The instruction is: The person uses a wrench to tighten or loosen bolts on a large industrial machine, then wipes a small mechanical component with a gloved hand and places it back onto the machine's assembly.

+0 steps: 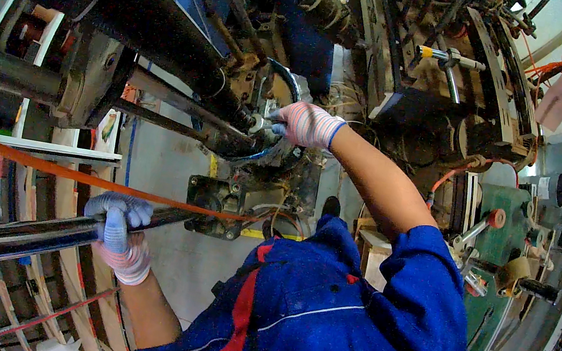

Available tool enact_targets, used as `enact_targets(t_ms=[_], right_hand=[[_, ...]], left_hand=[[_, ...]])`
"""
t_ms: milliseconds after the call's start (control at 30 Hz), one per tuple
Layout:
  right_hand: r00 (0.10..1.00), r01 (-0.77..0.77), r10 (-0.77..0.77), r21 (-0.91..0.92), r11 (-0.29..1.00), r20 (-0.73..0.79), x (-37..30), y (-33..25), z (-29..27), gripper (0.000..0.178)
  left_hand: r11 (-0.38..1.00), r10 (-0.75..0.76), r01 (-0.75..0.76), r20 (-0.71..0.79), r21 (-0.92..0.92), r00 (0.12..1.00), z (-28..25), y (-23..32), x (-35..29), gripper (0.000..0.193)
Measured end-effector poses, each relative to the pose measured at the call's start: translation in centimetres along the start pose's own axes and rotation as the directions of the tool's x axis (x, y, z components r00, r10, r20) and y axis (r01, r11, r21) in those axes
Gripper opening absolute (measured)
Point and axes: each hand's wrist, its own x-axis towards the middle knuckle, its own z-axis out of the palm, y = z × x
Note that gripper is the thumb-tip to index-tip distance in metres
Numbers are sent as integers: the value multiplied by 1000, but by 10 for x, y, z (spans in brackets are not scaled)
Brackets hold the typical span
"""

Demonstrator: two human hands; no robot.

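Observation:
My left hand (121,232), in a striped glove with grey-blue fingers, is wrapped round a long shiny metal bar (17,241) at the left. The bar's thin dark end points toward the middle. My right hand (308,125), gloved the same way, reaches forward to a round, shiny-rimmed part (288,81) of a machine. Its fingers are closed at a small metal piece (259,125); whether they hold it or something else is hidden. Thick dark machine rods (168,93) run leftward from there.
An orange strap or hose (66,171) crosses above the bar. A wooden-slatted rack (67,274) stands below it. Greasy machinery with a T-shaped metal handle (453,59) is at the far right. A green bench (493,285) with tools and a tape roll (512,277) lies at my right.

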Motion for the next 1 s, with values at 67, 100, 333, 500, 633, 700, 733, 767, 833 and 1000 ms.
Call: enact_targets(t_ms=[67, 100, 333, 500, 633, 700, 733, 767, 833, 1000], right_hand=[[997, 71, -68, -128, 989, 27, 4, -1, -11, 19], [996, 85, -76, -168, 982, 56, 4, -11, -24, 19], [975, 218, -221, -348, 912, 30, 36, 0, -40, 29], [820, 451, -424, -21, 892, -384, 124, 80, -20, 36], [564, 611, -527, -108, 784, -636, 141, 58, -25, 40], [636, 490, -553, -273, 828, -538, 118, 69, -42, 34], [651, 468, -552, -297, 832, -522, 114, 83, -43, 30], [623, 517, -522, -195, 834, -582, 124, 121, -30, 26], [761, 422, -467, -203, 884, -452, 110, 101, -33, 27], [999, -24, 12, -270, 962, -46, 33, 61, -63, 33]], left_hand=[[999, -1, 6, -104, 48, 995, 2, 0, -4, 20], [996, 13, -1, -133, 93, 991, 2, 0, -7, 22], [347, 661, -66, -194, 936, 725, 59, 11, -28, 69], [218, 272, -428, 367, 877, 890, 102, 24, -53, 72], [673, 23, 148, -221, 725, 975, 134, -53, -33, 64], [730, -54, 230, -281, 644, 958, 126, -90, -19, 59], [704, -90, 242, -255, 667, 963, 127, -103, -13, 57], [683, -136, 243, -207, 689, 969, 134, -112, -3, 56], [711, -198, 335, -281, 619, 939, 134, -119, 6, 52], [89, 11, -143, 143, 986, 990, 70, -175, 11, 45]])
